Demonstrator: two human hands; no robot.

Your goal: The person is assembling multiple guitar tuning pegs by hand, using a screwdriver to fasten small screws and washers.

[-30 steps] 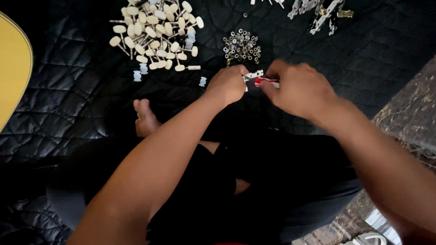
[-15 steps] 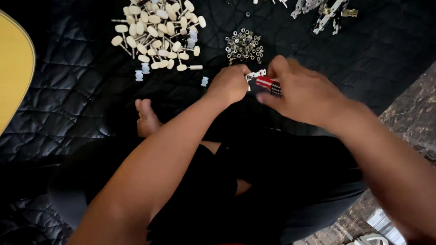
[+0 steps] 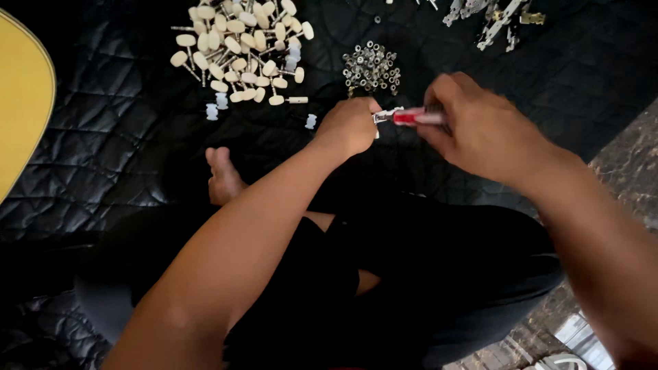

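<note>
- Two hands meet over one small job: a little silvery metal part (image 3: 386, 115) sits between them, just above my crossed legs and over the black quilted mat (image 3: 103, 151).
- My left hand (image 3: 351, 127) is curled tight around that metal part, pinching it at the fingertips; only its shiny end shows past my knuckles.
- My right hand (image 3: 480, 127) is clenched on a red-handled tool (image 3: 415, 118), whose tip touches the metal part. The hand is blurred, so I cannot tell exactly how the fingers lie on the handle.
- Just beyond my left hand lies a small heap of tiny metal rings and nuts (image 3: 371, 67), near the work but not touching it.
- Further left on the mat spreads a larger pile of cream-coloured knobs on thin pins (image 3: 240, 48), with a few pale plastic bits (image 3: 221, 103) loose at its near edge.
- At the top right edge lie several assembled metal pieces (image 3: 497, 17), well apart from my hands.
- My bare foot (image 3: 223, 175) rests on the mat below the knob pile, beside my left forearm.
- At the far left edge a yellow curved surface (image 3: 20, 103) shows; on the right, dark marbled flooring (image 3: 627, 164) borders the mat.
</note>
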